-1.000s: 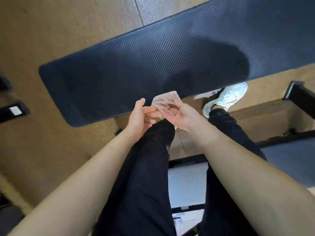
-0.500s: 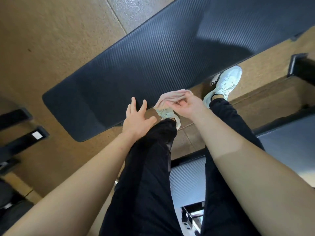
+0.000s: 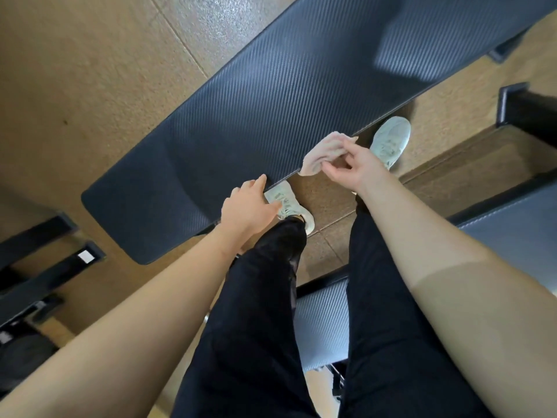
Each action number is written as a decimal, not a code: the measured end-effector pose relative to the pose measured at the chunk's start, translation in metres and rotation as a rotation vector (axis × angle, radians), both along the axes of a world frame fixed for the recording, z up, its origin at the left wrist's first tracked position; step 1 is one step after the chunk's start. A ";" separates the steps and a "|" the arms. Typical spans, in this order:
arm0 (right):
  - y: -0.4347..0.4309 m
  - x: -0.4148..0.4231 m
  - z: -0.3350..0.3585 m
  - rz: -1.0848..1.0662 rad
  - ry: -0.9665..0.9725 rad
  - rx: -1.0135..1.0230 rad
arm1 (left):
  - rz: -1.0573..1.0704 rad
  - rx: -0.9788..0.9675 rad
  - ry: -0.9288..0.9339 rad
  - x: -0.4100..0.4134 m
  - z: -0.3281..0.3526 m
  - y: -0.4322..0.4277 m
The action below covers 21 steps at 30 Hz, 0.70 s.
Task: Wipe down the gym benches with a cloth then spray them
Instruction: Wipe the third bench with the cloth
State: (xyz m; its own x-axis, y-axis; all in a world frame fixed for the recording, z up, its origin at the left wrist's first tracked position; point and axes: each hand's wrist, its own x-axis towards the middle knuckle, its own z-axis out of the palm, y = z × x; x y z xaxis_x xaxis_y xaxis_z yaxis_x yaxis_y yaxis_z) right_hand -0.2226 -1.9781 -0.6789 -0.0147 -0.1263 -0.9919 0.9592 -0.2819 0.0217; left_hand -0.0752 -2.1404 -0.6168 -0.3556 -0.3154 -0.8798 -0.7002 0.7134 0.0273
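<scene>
A long black padded gym bench point(image 3: 271, 110) with a ribbed weave runs diagonally across the view from lower left to upper right. My right hand point(image 3: 352, 167) pinches a small pale pink cloth point(image 3: 324, 153) at the bench's near edge. My left hand point(image 3: 248, 206) hovers at the same near edge further left, fingers loosely extended, holding nothing. No spray bottle is in view.
My legs in black trousers and pale sneakers point(image 3: 390, 141) stand on the brown speckled floor point(image 3: 75, 86) beside the bench. A second grey padded bench point(image 3: 512, 224) lies behind me at the right. Black metal frame parts point(image 3: 45, 267) sit at the left.
My hands have separated: the left let go of the cloth and moved left, while the right carried the cloth rightward along the bench's near edge. The view tilted.
</scene>
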 end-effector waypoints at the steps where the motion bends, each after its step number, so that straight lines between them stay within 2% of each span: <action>1: 0.006 -0.004 -0.001 0.004 -0.006 -0.018 | -0.013 0.008 0.049 -0.008 0.000 0.006; 5: 0.030 -0.021 0.000 0.004 -0.054 -0.142 | -0.086 0.059 0.186 -0.048 -0.005 0.028; 10: 0.045 -0.032 0.000 -0.230 -0.091 -0.177 | -0.159 0.055 0.278 -0.092 -0.014 0.041; 15: 0.070 -0.053 -0.005 -0.424 -0.064 -0.190 | -0.290 0.051 0.285 -0.128 -0.025 0.047; 21: 0.079 -0.077 -0.008 -0.477 -0.015 -0.129 | -0.314 0.048 0.262 -0.172 -0.031 0.065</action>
State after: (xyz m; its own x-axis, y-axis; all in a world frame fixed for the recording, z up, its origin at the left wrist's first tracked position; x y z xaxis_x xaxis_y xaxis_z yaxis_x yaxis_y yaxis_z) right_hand -0.3000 -1.8987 -0.6873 -0.0866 -0.2306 -0.9692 0.7232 -0.6836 0.0981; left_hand -0.2475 -2.0749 -0.6477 -0.6417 -0.1174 -0.7579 -0.4141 0.8848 0.2136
